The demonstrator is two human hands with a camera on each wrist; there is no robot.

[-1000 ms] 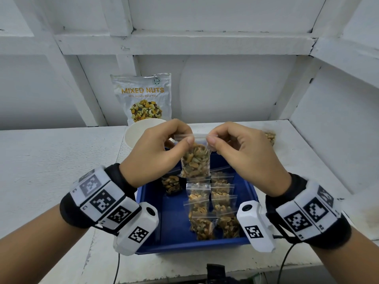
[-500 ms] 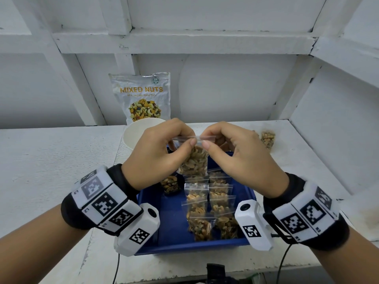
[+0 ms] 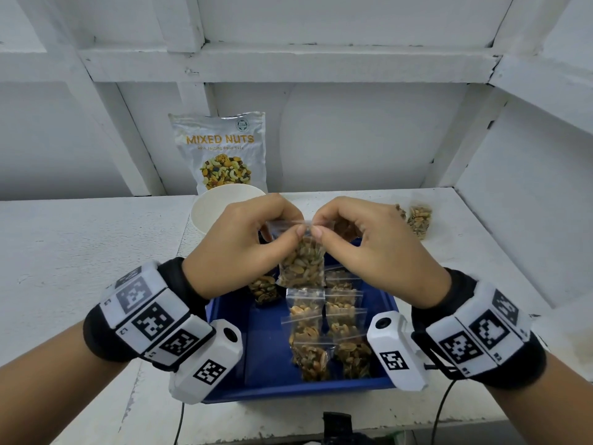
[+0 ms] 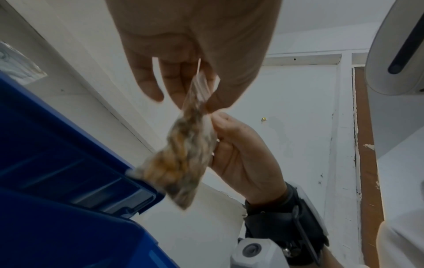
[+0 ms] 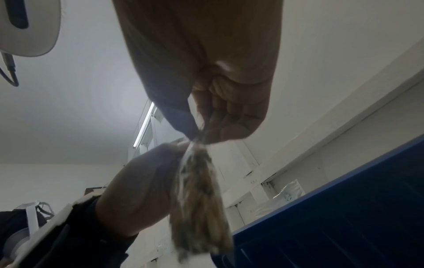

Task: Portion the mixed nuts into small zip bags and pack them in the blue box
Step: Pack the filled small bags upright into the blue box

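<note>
1. Currently sealing: left hand (image 3: 244, 239) and right hand (image 3: 362, 242) meet at mid-frame of the head view, thumb and forefinger of each clamped on the top strip of one small zip bag (image 3: 301, 264).
2. Hangs below the pinch, full of nuts, above the far end of the blue box (image 3: 224, 319); blurred in both wrist views.
3. Lower middle of frame: two rows of filled bags (image 3: 324, 332) lying in the box, one more (image 3: 264, 289) apart toward its far left.
4. Upper middle: mixed nuts pouch (image 3: 224, 152) upright against the wall, white bowl (image 3: 211, 210) just in front of it; another filled bag (image 3: 417, 220) on the table at right.
5. Probably next: run the pinch along the zip until closed; cannot tell whether fully sealed yet.
6. Then lower into the box beside the rows, likely onto the bare blue floor at left.
</note>
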